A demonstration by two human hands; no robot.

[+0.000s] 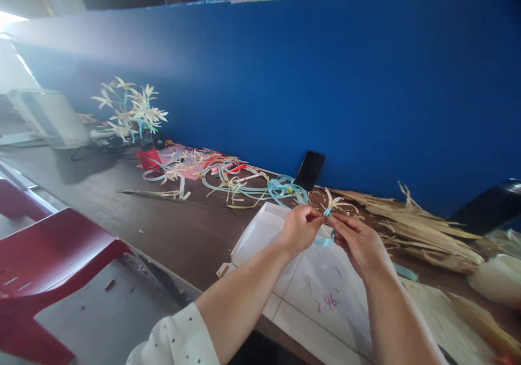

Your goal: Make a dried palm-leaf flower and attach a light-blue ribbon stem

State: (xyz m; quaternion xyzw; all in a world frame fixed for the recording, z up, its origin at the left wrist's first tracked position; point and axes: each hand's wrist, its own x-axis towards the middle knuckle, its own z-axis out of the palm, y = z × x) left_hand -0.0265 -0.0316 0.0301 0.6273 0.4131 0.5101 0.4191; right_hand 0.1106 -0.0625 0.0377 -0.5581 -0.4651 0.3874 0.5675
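My left hand point(301, 226) and my right hand point(358, 240) meet above a shallow white box point(301, 294) marked in pink ink. Between their fingertips they pinch the base of a pale straw flower point(334, 201), its thin petals spreading up and away. Light blue ribbon point(324, 241) wraps the flower's base, and a loop of it hangs beneath my fingers. Both hands are closed; the fingertips of my right hand partly hide the stem.
Dried straw leaves point(431, 226) lie to the right, near a white cup point(499, 281). A black phone point(310, 170) leans on the blue partition point(345, 82). Coiled blue ribbon point(280, 190) lies behind the box. Straw flowers point(140, 107) stand in a red pot point(149, 159); a red chair point(61, 240) is at left.
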